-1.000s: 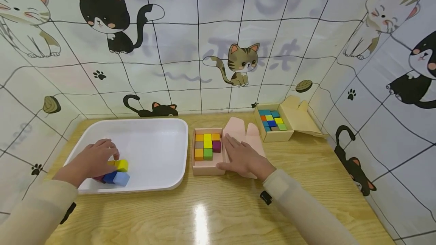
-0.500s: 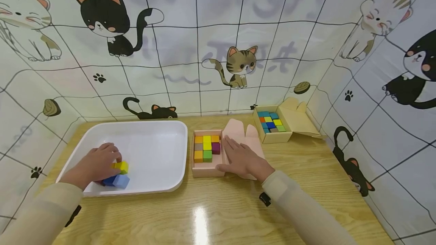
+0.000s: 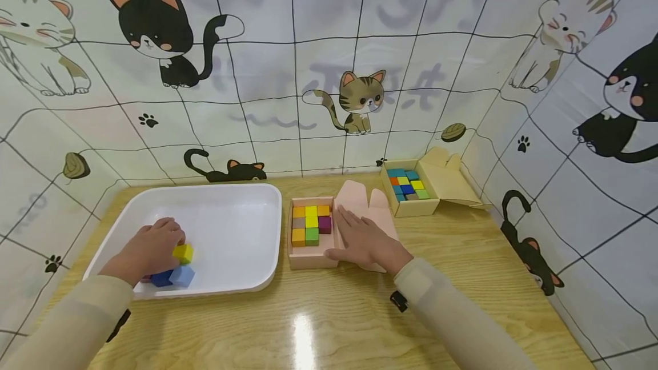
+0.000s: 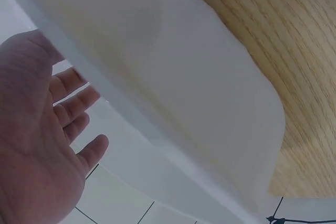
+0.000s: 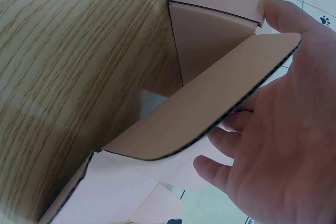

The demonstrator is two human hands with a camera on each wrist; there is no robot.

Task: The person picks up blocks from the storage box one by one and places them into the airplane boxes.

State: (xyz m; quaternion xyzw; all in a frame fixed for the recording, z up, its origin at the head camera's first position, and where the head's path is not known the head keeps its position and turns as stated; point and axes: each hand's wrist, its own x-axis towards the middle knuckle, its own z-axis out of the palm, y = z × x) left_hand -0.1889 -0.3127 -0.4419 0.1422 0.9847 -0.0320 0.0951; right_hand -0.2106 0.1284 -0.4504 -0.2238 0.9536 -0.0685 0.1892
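My left hand (image 3: 154,247) reaches into the white tray (image 3: 233,227), its bent fingers over a small group of cubes. A yellow cube (image 3: 183,254) shows at its fingertips, with a dark blue cube (image 3: 161,278) and a light blue cube (image 3: 182,276) just in front. What lies under the palm is hidden, and the tray wall covers the fingertips in the left wrist view. My right hand (image 3: 364,240) rests with extended fingers on the pink box's folded-back lid (image 3: 381,218); its thumb touches the pink box (image 3: 313,261). Coloured cubes, including a purple cube (image 3: 324,224), fill part of that box.
Behind and to the right, a pale yellow box (image 3: 413,208) stands with its lid open, packed with coloured cubes. Everything rests on a wooden table (image 3: 247,330). Cat-patterned sheeting (image 3: 267,73) encloses the back and sides.
My left hand has shifted slightly right over the cubes, covering an orange cube seen earlier. The dark blue cube has moved slightly left. My right hand stays on the lid.
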